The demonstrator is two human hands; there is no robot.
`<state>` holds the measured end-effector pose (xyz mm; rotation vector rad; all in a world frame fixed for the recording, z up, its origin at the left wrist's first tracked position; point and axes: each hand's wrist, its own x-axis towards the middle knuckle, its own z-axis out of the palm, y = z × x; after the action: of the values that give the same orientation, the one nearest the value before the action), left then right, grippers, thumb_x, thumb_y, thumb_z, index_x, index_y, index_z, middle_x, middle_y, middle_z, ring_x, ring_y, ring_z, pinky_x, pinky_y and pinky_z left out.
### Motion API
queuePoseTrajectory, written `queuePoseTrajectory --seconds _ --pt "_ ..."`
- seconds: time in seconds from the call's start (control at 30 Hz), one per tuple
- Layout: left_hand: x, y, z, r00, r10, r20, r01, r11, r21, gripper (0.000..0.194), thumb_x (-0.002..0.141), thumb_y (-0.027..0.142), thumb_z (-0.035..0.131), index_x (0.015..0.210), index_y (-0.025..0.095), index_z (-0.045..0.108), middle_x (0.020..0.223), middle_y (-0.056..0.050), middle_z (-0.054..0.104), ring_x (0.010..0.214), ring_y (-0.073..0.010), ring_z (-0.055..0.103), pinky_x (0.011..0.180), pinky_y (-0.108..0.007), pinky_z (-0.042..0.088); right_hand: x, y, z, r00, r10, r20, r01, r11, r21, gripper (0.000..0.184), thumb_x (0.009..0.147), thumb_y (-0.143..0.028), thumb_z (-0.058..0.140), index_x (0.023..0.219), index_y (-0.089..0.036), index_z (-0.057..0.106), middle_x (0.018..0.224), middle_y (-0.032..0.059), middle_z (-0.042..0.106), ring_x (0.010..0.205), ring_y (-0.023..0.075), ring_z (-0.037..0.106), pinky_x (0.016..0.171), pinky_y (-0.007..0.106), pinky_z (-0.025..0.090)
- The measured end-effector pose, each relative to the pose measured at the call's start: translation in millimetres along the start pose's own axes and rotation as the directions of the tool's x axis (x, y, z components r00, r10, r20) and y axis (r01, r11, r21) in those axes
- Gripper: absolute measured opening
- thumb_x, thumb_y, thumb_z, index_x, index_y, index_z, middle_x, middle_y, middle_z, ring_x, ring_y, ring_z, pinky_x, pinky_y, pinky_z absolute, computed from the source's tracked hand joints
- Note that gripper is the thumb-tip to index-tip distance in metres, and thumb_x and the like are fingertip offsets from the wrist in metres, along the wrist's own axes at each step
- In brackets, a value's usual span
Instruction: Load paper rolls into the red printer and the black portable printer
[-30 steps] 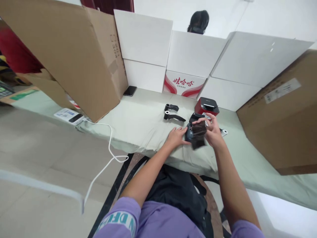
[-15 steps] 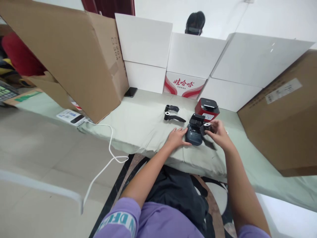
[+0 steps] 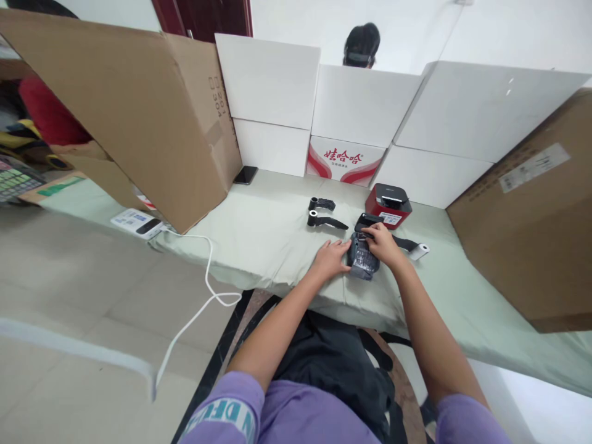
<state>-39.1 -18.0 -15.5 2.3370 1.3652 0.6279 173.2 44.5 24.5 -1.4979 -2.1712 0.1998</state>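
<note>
A small dark label printer point(image 3: 352, 250) with its lid point(image 3: 369, 221) raised stands near the table's front edge. My left hand point(image 3: 330, 256) grips its left side, thumb in front and fingers behind. My right hand point(image 3: 382, 242) is over the open compartment, its fingers closed on a black roll that they mostly hide. A wrinkled, shiny dark strip point(image 3: 364, 264) from that roll lies across the printer's front. Right of the printer lies a roll with a white core point(image 3: 420, 251) and a dark tail. Left of it are two more black rolls point(image 3: 313, 219) with loose tails.
A red and black box point(image 3: 388, 206) stands behind the printer. White boxes point(image 3: 365, 105) wall the back, with cardboard boxes point(image 3: 531, 234) at both sides. A phone point(image 3: 246, 175) lies at back left; a white device point(image 3: 137, 223) trails a cable. A person's head point(image 3: 361, 45) shows beyond.
My right hand has moved left with the black roll, from beside the printer to over its compartment. The strip now covers the printer's front. The white-cored roll at the right has come into view.
</note>
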Motion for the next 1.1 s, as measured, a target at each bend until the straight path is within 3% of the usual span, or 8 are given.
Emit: queuePoseTrajectory --seconds 0.27,0.5,0.7,0.8,0.97,1.1 --pt "1 0 0.0 1.0 -0.001 -0.008 0.001 1.0 -0.002 0.087 0.083 0.041 0.073 0.158 0.015 0.038 0.156 -0.014 0.052 0.151 -0.0245 0.042 0.128 -0.044 0.023 -5 -4 2 0.997 0.079 -0.023 -0.08 0.996 -0.044 0.029 0.082 -0.024 0.059 0.107 -0.022 0.075 0.11 0.0112 0.072 0.106 0.0319 0.058 0.1 0.053 0.044" --pt "1 -2 1.7 1.0 -0.005 -0.005 0.005 1.0 0.008 0.085 0.084 0.036 0.073 0.158 0.017 0.037 0.158 -0.013 0.05 0.151 -0.0235 0.041 0.128 -0.043 0.024 -3 -14 1 0.986 0.168 -0.021 -0.169 0.971 -0.167 0.025 0.079 -0.024 0.068 0.1 -0.022 0.08 0.112 0.0151 0.062 0.109 0.0333 0.057 0.097 0.047 0.046" --pt "0 0 -1.5 1.0 -0.004 0.008 0.004 1.0 -0.006 0.086 0.084 0.039 0.073 0.159 0.018 0.036 0.158 -0.013 0.05 0.152 -0.0239 0.04 0.128 -0.044 0.023 -8 -16 -8 0.985 0.161 -0.065 -0.167 0.982 -0.093 0.026 0.085 -0.032 0.061 0.1 -0.022 0.079 0.106 0.0127 0.067 0.098 0.0298 0.061 0.095 0.047 0.049" --pt "0 1 -3.0 1.0 -0.012 0.009 0.012 1.0 -0.01 0.086 0.084 0.039 0.073 0.159 0.019 0.036 0.158 -0.012 0.051 0.152 -0.0233 0.04 0.128 -0.044 0.023 -11 -11 -12 0.98 0.14 -0.139 -0.147 0.988 -0.042 0.025 0.084 -0.031 0.059 0.098 -0.022 0.078 0.108 0.0134 0.069 0.102 0.0318 0.061 0.099 0.051 0.048" --pt "-1 2 -4.3 0.999 -0.023 0.023 0.023 1.0 -0.009 0.087 0.084 0.04 0.073 0.159 0.019 0.035 0.159 -0.012 0.049 0.153 -0.0233 0.039 0.129 -0.044 0.022 -1 3 -14 0.924 0.141 -0.356 -0.133 0.99 0.048 0.042 0.086 -0.034 0.059 0.124 -0.018 0.067 0.129 0.0198 0.063 0.124 0.0371 0.053 0.109 0.058 0.039" --pt "-1 2 -5.2 0.999 -0.02 0.028 0.02 1.0 -0.002 0.087 0.085 0.039 0.072 0.16 0.018 0.034 0.159 -0.012 0.05 0.153 -0.0235 0.039 0.129 -0.044 0.021 10 5 -11 0.946 0.119 -0.301 -0.078 0.987 0.143 0.047 0.089 -0.038 0.055 0.132 -0.02 0.061 0.134 0.0165 0.064 0.126 0.0331 0.054 0.113 0.054 0.038"
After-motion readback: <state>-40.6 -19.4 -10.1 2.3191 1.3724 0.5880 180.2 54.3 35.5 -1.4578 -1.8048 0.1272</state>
